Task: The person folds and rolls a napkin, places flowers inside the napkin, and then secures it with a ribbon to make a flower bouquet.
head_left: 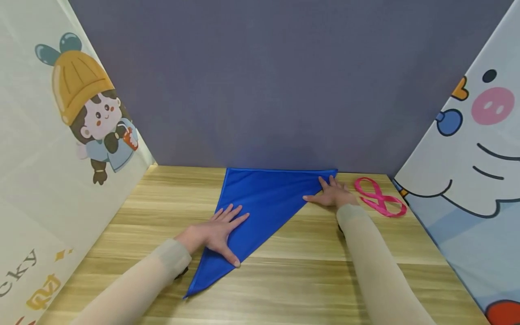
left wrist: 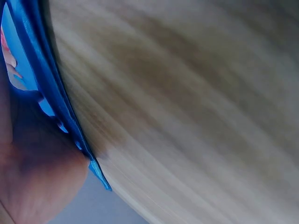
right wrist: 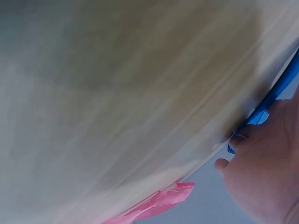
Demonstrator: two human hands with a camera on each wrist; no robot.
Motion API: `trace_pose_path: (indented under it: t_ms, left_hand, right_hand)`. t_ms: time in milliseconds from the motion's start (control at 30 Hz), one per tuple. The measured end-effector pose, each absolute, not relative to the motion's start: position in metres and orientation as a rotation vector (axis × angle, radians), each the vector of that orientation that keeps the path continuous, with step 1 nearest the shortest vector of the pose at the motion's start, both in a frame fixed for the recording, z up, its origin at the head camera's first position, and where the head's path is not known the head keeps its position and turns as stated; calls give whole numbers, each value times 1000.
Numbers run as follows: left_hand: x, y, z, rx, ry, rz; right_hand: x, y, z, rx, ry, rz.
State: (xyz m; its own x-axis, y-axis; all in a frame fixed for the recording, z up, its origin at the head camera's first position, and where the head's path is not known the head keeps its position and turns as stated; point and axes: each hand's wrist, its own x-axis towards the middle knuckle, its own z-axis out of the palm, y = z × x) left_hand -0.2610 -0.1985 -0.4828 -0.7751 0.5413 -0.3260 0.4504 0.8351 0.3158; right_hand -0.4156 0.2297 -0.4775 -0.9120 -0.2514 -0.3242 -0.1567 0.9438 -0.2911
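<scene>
A blue cloth [head_left: 260, 198], folded into a triangle, lies flat on the wooden table with its long slanted edge toward the person. My left hand [head_left: 217, 230] rests on its left part with fingers spread, the thumb near the slanted edge. At the far right corner my right hand [head_left: 331, 193] touches the cloth with its fingers extended. In the left wrist view the cloth [left wrist: 44, 70] runs under the left palm. The right wrist view shows a strip of cloth [right wrist: 282, 81] beneath the right hand [right wrist: 266, 163].
A pink ribbon [head_left: 379, 197] lies looped on the table [head_left: 308, 280], just right of the right hand. A grey panel [head_left: 260, 81] stands along the table's back edge. Printed cartoon panels [head_left: 36, 149] flank it at left and right.
</scene>
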Motion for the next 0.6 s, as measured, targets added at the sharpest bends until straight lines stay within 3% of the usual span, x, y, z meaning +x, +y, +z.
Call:
trace_pose_path:
  t_ms: [600]
  left_hand:
    - [-258, -196, -478, 735, 2602, 315]
  right_hand:
    - [-410, 230, -470, -298, 2730, -406]
